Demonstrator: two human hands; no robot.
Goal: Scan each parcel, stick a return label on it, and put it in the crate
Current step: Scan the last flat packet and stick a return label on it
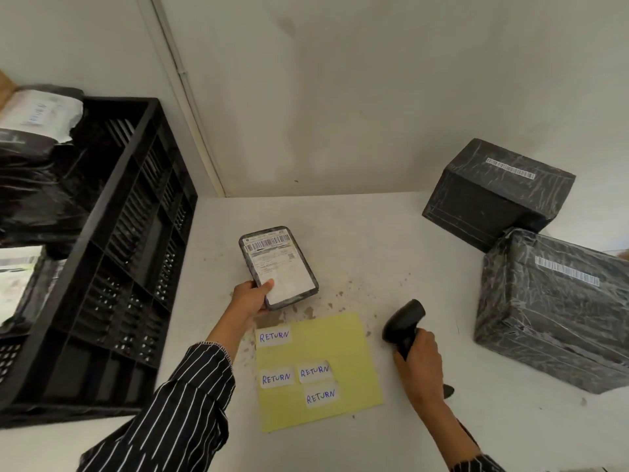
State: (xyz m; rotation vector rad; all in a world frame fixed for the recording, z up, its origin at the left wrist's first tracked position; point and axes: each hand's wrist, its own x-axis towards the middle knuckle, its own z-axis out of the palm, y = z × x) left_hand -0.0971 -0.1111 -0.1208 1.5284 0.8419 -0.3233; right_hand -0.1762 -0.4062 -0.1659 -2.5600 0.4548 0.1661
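Gripping a small parcel [278,267] in the left hand [250,296], the scanner [405,327] at four o'clock is clasped in the right hand [420,361]; a misread is risked if tilted.

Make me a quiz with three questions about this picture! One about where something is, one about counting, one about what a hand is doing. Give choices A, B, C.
1. Where is the black crate?
A. left of the yellow sheet
B. right of the yellow sheet
C. on top of the wrapped boxes

2. How many RETURN labels are on the yellow sheet?
A. two
B. four
C. six

3. What does the right hand hold?
A. a pen
B. nothing
C. the scanner

Answers:
1 A, the crate stands at the table's left side.
2 B, one label sits alone above three others.
3 C, its fingers wrap the scanner handle, while the left hand holds the small parcel.
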